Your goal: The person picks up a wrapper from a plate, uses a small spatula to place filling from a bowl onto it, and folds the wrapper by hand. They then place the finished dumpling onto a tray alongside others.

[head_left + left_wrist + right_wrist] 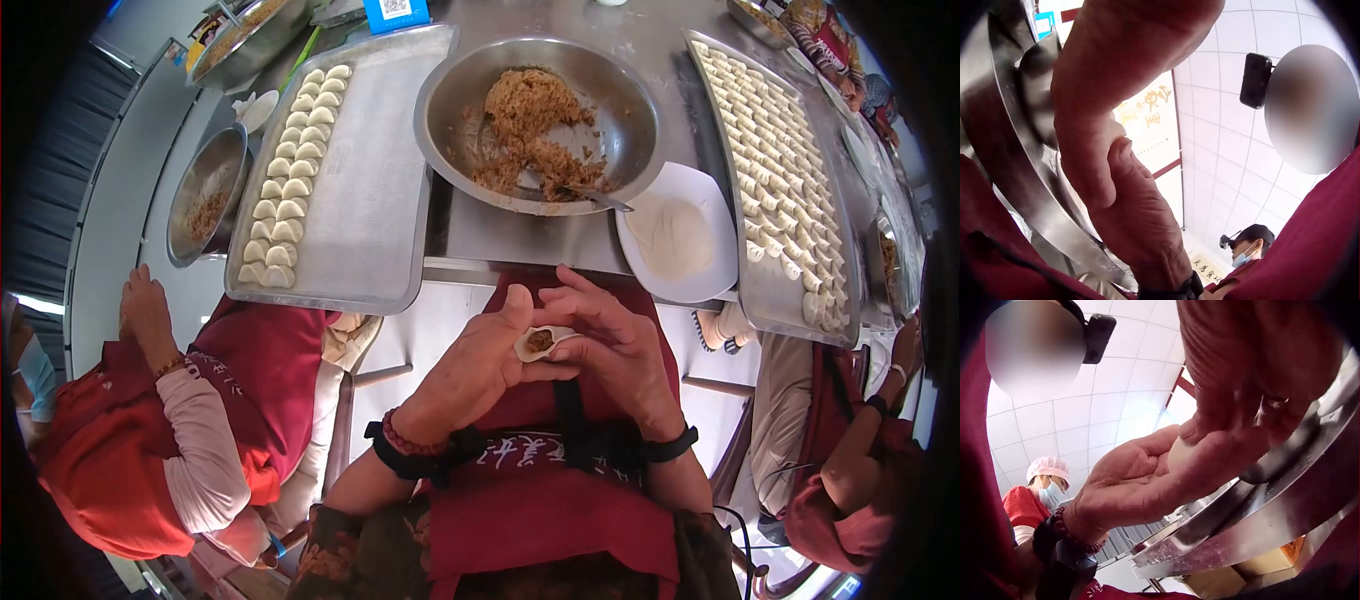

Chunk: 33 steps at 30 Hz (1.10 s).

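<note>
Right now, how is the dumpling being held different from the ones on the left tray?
The held dumpling is open, showing brown filling; the tray dumplings look folded closed. The held dumpling is alone, up off the table, while the tray dumplings lie in two lines on the metal tray. Both have pale wrappers.

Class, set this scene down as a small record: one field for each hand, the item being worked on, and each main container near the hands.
Left hand: holds the wrapper from one side
Right hand: pinches the wrapper from the other
Item: wrapper open, brown filling showing
Bowl: more brown filling inside, spoon handle over rim
White plate: pale dough on it
Left tray: two columns of dumplings along one side
Right tray: many dumplings
</note>
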Each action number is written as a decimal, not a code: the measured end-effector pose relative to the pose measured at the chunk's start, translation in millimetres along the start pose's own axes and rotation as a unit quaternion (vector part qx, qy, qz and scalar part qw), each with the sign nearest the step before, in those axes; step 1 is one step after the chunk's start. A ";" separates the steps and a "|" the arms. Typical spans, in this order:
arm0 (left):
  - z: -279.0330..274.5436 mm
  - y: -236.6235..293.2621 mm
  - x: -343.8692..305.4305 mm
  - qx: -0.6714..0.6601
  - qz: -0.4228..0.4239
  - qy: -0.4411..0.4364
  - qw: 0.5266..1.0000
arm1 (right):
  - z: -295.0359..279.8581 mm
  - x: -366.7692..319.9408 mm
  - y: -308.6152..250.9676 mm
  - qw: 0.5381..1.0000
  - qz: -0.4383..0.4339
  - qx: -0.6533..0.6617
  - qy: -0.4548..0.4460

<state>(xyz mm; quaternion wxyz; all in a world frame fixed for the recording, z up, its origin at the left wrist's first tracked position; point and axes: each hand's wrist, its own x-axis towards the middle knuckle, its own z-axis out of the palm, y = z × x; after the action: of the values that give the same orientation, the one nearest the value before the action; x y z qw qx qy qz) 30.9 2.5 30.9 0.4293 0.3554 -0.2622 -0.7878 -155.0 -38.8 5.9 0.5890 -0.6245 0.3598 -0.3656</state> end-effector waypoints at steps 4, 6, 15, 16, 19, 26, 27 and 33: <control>-1.1 3.0 2.6 0.031 0.000 -0.010 0.999 | 0.4 -1.1 0.1 0.999 -0.027 -0.038 -0.011; 1.0 5.8 3.2 0.027 -0.016 -0.008 0.999 | 1.3 -2.6 4.5 0.999 -0.038 -0.016 -0.007; -9.0 -32.5 21.6 -0.287 0.006 -0.038 0.957 | 14.2 -1.5 6.3 0.996 -0.065 -0.032 0.058; -11.0 -34.1 21.3 -0.284 0.006 -0.037 0.958 | 12.8 0.3 -0.6 0.993 -0.065 -0.082 0.050; -11.6 -33.2 20.5 -0.260 0.002 -0.019 0.965 | 10.9 2.2 4.9 0.991 -0.067 -0.111 0.045; -7.2 -27.4 19.3 -0.192 -0.018 0.000 0.981 | 4.7 0.7 21.0 0.996 -0.066 -0.064 0.019; -8.2 -28.4 19.7 -0.194 -0.015 -0.006 0.981 | 4.8 1.5 19.0 0.997 -0.047 -0.059 0.011; -2.3 -15.5 19.1 -0.114 -0.043 0.005 0.993 | 4.9 1.6 3.3 0.999 -0.005 -0.050 -0.021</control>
<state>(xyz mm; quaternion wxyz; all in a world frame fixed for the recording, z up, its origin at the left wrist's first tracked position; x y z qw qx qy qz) 18.0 -6.6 12.0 0.4338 0.3187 -0.1529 -0.8287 -150.0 -38.0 2.4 0.5626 -0.6623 0.3623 -0.3369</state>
